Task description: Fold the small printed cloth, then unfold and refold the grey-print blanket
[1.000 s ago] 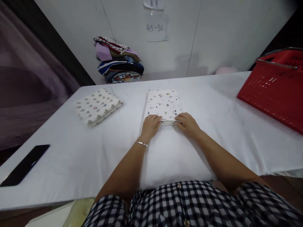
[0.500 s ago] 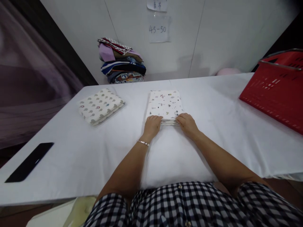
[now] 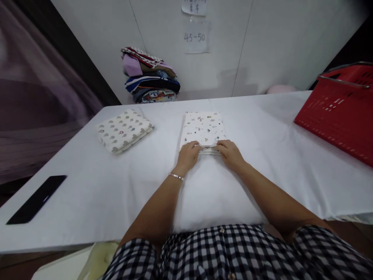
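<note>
A white folded cloth (image 3: 203,126) with small printed plants and figures lies flat on the white-covered table, straight in front of me. My left hand (image 3: 188,154) grips its near left corner, fingers curled over the top and the thumb at the folded edge. At the near right corner, my right hand (image 3: 230,154) pinches the same edge in the same way. Several layers show between the two hands, and the upper ones look slightly raised. The fingertips are partly hidden by the cloth.
Left of it rests another folded cloth (image 3: 124,131) with a grey tree print. A black phone-like slab (image 3: 37,199) lies at the table's left. A red basket (image 3: 339,112) stands at the right. Stacked folded fabrics (image 3: 151,77) sit by the wall behind the table (image 3: 262,128).
The near edge of the cloth's upper layers has lifted a little between my fingers. Both hands stay at almost the same place.
</note>
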Available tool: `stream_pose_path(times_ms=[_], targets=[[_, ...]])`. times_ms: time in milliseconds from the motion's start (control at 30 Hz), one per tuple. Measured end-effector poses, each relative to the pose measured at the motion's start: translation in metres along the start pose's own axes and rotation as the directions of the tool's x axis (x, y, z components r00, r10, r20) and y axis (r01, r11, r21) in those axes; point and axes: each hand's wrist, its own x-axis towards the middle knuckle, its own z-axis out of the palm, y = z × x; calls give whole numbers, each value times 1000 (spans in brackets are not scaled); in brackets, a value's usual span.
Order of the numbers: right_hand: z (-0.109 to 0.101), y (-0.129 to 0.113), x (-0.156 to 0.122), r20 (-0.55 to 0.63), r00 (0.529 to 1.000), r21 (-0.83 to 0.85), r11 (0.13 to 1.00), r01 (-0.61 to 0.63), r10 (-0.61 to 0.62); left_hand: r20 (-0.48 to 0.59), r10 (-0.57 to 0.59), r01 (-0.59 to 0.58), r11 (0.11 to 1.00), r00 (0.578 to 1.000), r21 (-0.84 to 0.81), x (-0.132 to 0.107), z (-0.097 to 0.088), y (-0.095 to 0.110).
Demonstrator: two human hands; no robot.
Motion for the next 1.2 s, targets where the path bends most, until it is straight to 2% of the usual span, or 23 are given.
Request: stream_pose_path(times_ms=[233, 567, 833, 1200], targets=[[1, -3, 0, 27, 999, -44, 998, -36, 38, -2, -27, 27, 1000, 1000, -6, 2, 2, 0], [10, -11, 6, 23, 994, -145, 984, -107, 111, 14, 4, -5, 999, 1000, 47, 2, 5, 1], [3, -11, 3, -2, 1000, -59, 998, -20, 20, 44, -7, 5, 999, 999, 39, 2, 3, 2], [3, -8, 2, -9, 1000, -17, 1000, -10, 10, 13, 9, -10, 999, 1000, 33, 2, 5, 2]])
